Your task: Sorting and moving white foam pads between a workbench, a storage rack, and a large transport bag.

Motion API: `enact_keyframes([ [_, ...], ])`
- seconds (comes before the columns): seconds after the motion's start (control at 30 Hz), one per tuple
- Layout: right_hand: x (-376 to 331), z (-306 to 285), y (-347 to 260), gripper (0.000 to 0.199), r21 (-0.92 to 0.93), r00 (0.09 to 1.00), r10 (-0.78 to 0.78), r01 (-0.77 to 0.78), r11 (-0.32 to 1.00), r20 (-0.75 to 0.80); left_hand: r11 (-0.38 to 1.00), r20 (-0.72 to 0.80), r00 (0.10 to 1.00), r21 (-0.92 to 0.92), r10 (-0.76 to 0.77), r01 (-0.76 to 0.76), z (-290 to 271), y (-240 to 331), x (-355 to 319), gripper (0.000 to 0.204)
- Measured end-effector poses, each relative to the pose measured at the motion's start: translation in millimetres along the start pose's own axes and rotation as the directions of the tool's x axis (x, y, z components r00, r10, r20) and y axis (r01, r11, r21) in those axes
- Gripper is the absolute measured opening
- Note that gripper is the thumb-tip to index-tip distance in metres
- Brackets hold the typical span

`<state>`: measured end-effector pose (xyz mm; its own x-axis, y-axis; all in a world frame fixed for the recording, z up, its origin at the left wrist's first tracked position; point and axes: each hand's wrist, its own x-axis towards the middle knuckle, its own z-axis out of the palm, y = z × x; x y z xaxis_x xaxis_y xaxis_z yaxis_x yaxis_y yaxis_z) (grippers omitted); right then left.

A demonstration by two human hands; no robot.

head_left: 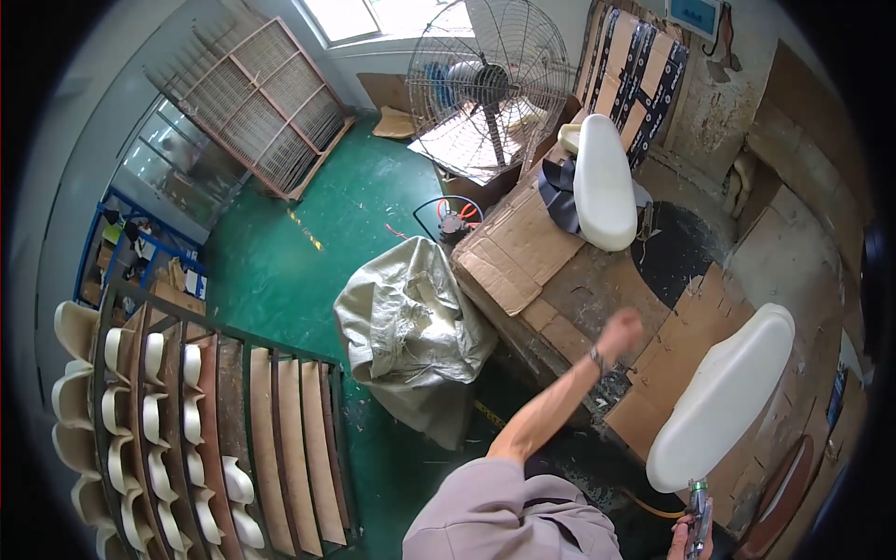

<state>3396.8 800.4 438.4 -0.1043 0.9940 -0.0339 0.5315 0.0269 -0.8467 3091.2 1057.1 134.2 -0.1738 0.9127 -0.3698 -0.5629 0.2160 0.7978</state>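
Observation:
My left arm reaches over the bench, and my left hand (620,336) hovers above its cardboard cover, slightly blurred. The fingers look curled; whatever they hold, if anything, is hidden. Low at the right, my right hand (684,541) grips a metal air tool (697,504) with a green ring near its tip. That tip is at the near end of a long white moulded foam pad (723,397) lying on the bench. A second white pad (605,182) lies farther back, beside a piece of black material (560,194).
Cardboard sheets (509,271) cover the workbench. A large pale woven sack (411,327) stands left of it. The rack (229,383) at lower left holds several curved white pieces. Behind are a big caged fan (490,84) and a wire rack (257,103). A brown curved piece (782,499) lies at right.

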Motion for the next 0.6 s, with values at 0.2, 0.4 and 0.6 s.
enact_keyframes([
  [0.2, -30, -35, 16, 0.047, 0.046, 0.974, -0.024, 0.035, 0.998, -0.227, 0.937, 0.417, 0.893, 0.348, -0.169, 0.015, 99, -96, -170, 0.074],
  [0.4, -50, -61, 3, 0.041, -0.086, 0.917, -0.088, 0.059, 0.995, -0.389, 0.961, 0.199, 0.961, 0.237, -0.192, 0.143, 104, -96, -204, 0.041],
  [0.6, -94, -96, 27, 0.047, -0.184, 0.867, -0.181, 0.106, 0.977, -0.464, 0.942, 0.251, 0.927, 0.255, -0.280, 0.216, 109, -120, -207, 0.056],
])
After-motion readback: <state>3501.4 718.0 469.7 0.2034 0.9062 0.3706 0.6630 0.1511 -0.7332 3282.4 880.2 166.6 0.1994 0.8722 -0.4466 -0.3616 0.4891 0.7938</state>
